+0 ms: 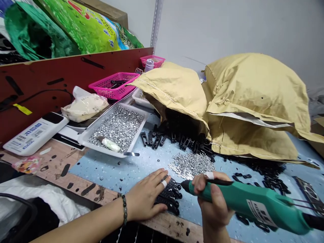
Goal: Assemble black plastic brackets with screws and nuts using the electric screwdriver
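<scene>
My left hand point(145, 195) lies flat with fingers stretched over a row of black plastic parts point(172, 201) at the table's front edge. It wears a bead bracelet and a white finger wrap. Wrapped around a green electric screwdriver point(258, 204) is my right hand point(215, 202), also with a white wrap on one finger. The tool lies nearly level, its dark tip pointing left, close to the row of parts; whether they touch I cannot tell. Just beyond both hands is a pile of small silver screws and nuts point(192, 165).
Yellow paper sacks point(255, 87) stand at the back; black pieces point(186, 143) spill from an open one point(174, 84). A white tray point(83, 139) of metal nuts, a power bank-like white box point(35, 133), a plastic bag point(84, 106) and a pink basket point(97, 88) are left. Black links point(274, 184) lie right.
</scene>
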The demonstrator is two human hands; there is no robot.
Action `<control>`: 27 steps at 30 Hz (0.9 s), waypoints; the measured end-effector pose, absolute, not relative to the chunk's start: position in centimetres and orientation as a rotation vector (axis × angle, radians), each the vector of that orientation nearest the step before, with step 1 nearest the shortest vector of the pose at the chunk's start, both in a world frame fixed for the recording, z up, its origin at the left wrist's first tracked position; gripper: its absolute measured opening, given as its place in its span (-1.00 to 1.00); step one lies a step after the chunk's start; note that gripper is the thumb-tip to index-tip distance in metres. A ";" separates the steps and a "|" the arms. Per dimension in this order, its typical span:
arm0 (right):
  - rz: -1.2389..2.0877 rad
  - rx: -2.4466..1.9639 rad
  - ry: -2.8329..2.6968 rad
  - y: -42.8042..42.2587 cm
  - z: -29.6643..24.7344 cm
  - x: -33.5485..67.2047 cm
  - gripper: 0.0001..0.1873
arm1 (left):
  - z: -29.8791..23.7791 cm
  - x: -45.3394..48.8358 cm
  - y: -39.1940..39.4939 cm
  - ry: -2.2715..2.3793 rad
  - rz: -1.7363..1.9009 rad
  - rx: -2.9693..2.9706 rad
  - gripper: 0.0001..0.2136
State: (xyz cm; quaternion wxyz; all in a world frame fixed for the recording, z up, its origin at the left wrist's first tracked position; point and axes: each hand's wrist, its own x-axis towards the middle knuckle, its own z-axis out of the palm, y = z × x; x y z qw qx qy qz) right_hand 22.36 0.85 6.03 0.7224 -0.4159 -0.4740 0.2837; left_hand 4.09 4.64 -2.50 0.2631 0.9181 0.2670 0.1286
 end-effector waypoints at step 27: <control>0.641 -0.885 -1.146 -0.6 8.5 23.3 -0.85 | -2.3 4.2 4.7 0.739 0.294 2.515 -0.32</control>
